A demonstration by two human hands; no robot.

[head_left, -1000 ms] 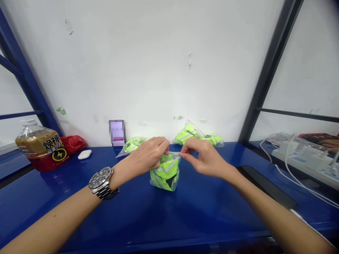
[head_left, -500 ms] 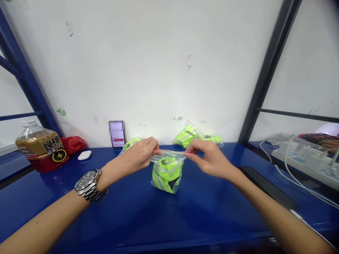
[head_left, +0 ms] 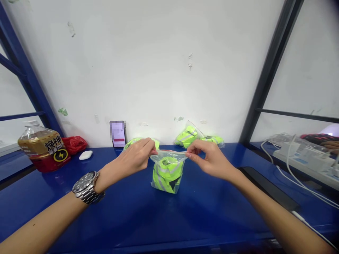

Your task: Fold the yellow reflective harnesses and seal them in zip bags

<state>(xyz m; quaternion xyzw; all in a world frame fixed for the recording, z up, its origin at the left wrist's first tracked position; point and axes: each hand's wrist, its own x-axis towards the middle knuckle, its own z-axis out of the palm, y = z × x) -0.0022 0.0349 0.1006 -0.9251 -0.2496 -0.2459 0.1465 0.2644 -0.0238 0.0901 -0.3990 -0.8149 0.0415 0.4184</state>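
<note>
A clear zip bag (head_left: 167, 174) stuffed with a neon yellow reflective vest stands on the blue shelf top (head_left: 148, 215). My left hand (head_left: 136, 157), a steel watch on its wrist, pinches the left end of the bag's top strip. My right hand (head_left: 209, 157) pinches the right end. The strip is stretched level between the two pinches.
Two more bagged neon vests lie by the wall, one (head_left: 131, 143) behind my left hand and one (head_left: 192, 135) at the back right. A drink bottle (head_left: 42, 148), red bag (head_left: 74, 144), white case (head_left: 85, 155) and propped phone (head_left: 118, 134) sit left. Cables and power strips (head_left: 304, 155) lie right.
My hands have slid apart along the bag's top strip, the left hand pulling leftward. The bag stays on the shelf.
</note>
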